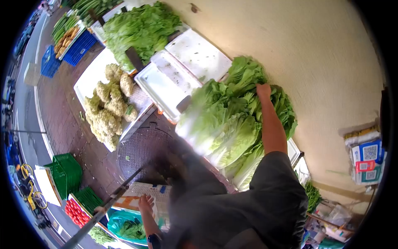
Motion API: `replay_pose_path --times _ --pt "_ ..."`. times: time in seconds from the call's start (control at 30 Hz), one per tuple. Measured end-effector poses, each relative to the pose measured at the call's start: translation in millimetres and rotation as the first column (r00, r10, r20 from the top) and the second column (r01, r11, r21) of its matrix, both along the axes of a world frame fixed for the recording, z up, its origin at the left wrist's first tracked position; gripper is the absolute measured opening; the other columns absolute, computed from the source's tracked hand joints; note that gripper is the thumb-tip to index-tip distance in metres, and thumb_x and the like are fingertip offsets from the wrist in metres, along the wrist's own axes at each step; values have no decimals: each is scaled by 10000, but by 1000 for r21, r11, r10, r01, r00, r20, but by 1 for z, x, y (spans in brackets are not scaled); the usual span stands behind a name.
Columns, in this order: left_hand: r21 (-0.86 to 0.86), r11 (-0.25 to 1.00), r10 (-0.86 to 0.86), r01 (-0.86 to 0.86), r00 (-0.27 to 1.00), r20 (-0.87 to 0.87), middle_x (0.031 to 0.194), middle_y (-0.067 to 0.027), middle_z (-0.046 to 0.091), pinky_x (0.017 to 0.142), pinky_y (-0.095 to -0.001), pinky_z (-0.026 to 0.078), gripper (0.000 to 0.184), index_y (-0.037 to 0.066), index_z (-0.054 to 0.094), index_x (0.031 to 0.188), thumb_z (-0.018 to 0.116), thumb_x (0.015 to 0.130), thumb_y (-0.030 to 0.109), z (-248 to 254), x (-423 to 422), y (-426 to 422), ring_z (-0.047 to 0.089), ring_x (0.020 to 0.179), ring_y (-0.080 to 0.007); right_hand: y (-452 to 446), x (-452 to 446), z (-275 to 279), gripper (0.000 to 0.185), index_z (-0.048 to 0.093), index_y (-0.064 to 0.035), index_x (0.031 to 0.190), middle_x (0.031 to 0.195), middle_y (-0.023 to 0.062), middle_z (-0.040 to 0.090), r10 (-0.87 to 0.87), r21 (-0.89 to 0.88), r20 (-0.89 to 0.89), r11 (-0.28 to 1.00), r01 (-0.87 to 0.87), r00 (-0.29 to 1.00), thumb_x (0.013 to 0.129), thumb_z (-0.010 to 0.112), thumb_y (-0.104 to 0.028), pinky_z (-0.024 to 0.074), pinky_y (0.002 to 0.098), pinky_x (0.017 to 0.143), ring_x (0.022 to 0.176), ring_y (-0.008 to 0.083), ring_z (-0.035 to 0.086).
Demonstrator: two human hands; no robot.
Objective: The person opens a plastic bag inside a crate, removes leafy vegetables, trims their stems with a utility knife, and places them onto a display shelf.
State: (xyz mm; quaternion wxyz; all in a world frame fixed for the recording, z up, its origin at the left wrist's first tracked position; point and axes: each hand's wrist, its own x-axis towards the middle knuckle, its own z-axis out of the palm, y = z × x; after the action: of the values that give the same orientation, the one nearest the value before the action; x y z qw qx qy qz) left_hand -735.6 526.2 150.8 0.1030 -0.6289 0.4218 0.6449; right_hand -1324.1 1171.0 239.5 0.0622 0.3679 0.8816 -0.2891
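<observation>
A: Where is the big heap of leafy greens [244, 128]?
B: It's right under the right hand [263, 89]. Most of it spreads out to that hand's left and back toward the body.

A: Is the right hand grabbing a leaf?
B: It touches the leaves, but its fingers are tucked in among them. I can't tell if they squeeze.

A: What about the left hand [146, 204]?
B: It's let go. Its fingers are spread, and it has nothing in it. It's over a pale box [164, 201], and I can't tell if they touch.

A: What else is near the right hand?
B: The plain wall [327, 62] is on its right. White trays [199, 52] with little dark bits are on its left, past the heap.

A: And farther off?
B: Bumpy cauliflowers [110, 112] sit well to the right hand's left. More lettuce [141, 31] is piled past the trays. A blue-green bag [115, 220] is just beside the left hand, and red tomatoes [76, 213] are farther to its left.
</observation>
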Motion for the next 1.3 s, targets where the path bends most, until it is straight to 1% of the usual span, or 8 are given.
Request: replay_pose_path --times 0.17,0.3,0.37,0.47,0.7,0.97,1.17,1.3 --pt "16 991 136 -135 979 -154 1074 -113 662 615 -331 513 428 126 519 1293 606 977 402 0 6 1 678 847 -250 -13 33 27 545 544 20 1401 1012 199 699 -12 120 -244 992 42 970 978 630 -313 521 475 661 731 286 642" --pt "76 988 147 -135 971 -186 1170 -140 671 671 -353 531 498 85 498 1367 625 974 364 -15 17 -2 680 882 -256 48 25 -16 330 663 7 1158 1073 193 703 541 571 -415 781 -254 731 991 594 -270 515 432 931 1008 295 668" --pt "43 992 126 -119 960 -249 1188 -147 673 661 -339 526 509 54 533 1359 645 968 360 2 14 5 681 853 -239 -61 82 88 346 564 71 1267 1185 163 626 453 269 -601 890 -367 658 992 561 -140 501 398 966 1063 261 609" --pt "-9 994 100 -109 938 -333 1034 -93 661 629 -311 512 442 24 587 1294 627 990 342 54 13 15 636 751 -177 -141 108 118 390 546 49 1343 1286 159 602 174 -462 -704 624 -630 688 1017 582 -162 531 330 943 1078 218 629" --pt "-22 949 273 -315 853 -445 868 -38 624 608 -305 495 363 52 640 1157 638 972 365 30 104 -1 575 696 -154 -404 288 92 400 574 14 1302 1110 108 692 883 -722 -395 -129 -679 252 944 641 -153 513 290 812 921 171 674" --pt "-615 465 606 -637 736 -304 906 -118 710 729 -342 531 375 -26 689 1051 737 877 303 17 243 -18 660 809 -217 -564 466 22 434 559 34 1332 1124 121 684 873 -850 -164 -361 -384 -459 942 682 -112 546 289 868 973 154 664" --pt "-978 188 815 -91 571 103 1323 -234 584 985 -416 468 704 -2 546 1316 838 754 305 7 317 -87 571 1183 -375 -664 570 5 516 596 14 1307 1157 200 698 643 -619 -186 -664 -420 -743 891 725 -265 541 348 894 1020 238 705" --pt "-931 364 741 35 595 312 1480 -224 457 1085 -470 386 755 94 486 1408 818 760 295 21 338 -134 461 1337 -372 -736 628 -38 635 497 57 1377 1288 248 604 678 -475 -297 -716 -512 -672 863 740 -226 542 384 903 1068 326 682"
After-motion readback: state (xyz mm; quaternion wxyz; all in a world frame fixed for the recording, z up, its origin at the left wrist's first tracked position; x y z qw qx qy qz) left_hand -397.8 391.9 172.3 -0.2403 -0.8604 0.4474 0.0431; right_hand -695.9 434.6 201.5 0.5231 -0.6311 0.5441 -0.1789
